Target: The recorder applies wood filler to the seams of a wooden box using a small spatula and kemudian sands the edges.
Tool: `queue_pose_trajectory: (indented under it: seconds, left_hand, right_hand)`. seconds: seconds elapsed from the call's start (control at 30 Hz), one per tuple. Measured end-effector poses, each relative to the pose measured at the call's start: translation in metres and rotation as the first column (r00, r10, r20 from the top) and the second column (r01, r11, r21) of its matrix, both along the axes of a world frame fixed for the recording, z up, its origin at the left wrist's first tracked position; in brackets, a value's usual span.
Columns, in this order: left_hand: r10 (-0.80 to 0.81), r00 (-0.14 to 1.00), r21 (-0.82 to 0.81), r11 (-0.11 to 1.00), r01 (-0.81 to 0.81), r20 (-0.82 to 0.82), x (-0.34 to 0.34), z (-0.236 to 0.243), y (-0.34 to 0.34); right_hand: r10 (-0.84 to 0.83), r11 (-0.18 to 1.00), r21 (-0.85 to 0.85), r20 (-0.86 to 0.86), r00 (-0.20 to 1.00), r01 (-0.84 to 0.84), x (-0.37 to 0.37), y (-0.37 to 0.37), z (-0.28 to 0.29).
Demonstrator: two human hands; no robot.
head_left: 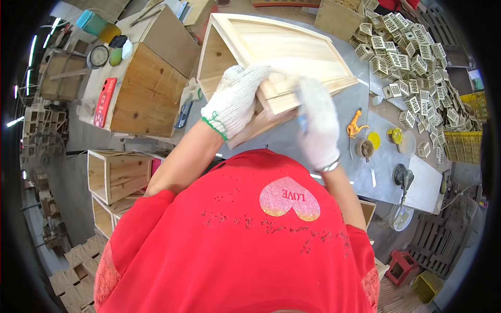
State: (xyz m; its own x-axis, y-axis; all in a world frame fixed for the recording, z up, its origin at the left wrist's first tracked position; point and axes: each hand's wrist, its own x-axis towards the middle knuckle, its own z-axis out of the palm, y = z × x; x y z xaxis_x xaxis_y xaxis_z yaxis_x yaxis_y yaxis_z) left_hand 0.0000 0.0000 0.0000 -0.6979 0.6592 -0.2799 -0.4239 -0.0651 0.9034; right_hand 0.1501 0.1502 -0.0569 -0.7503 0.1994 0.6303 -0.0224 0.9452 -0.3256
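Note:
A pale wooden box [292, 47] with an open end is tilted over the grey worktable [282, 138] in front of me. My left hand [235, 96], in a white knit glove with a green cuff, grips the near edge of this box. My right hand [317, 122], also gloved in white, is at the box's near right corner. Motion smears its fingers, and a bluish patch shows at its palm side; what that is, I cannot make out.
Right of the box lie an orange hand tool [356, 125], a yellow lid [373, 140] and a small brown-filled tub [365, 149]. Many small wooden crates [409, 62] are heaped at the far right. A large wooden box [148, 94] stands left, beside a blue cutter [183, 113].

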Motion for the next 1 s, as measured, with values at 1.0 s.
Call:
queue_pose_trajectory:
  seconds: [1.0]
  left_hand:
    - [0.214, 0.931, -0.126, 0.975, -0.185, 0.295, 0.015, -0.132, -0.051]
  right_hand:
    - [-0.861, 0.298, -0.086, 0.406, 0.307, 0.951, 0.231, 0.268, -0.182]
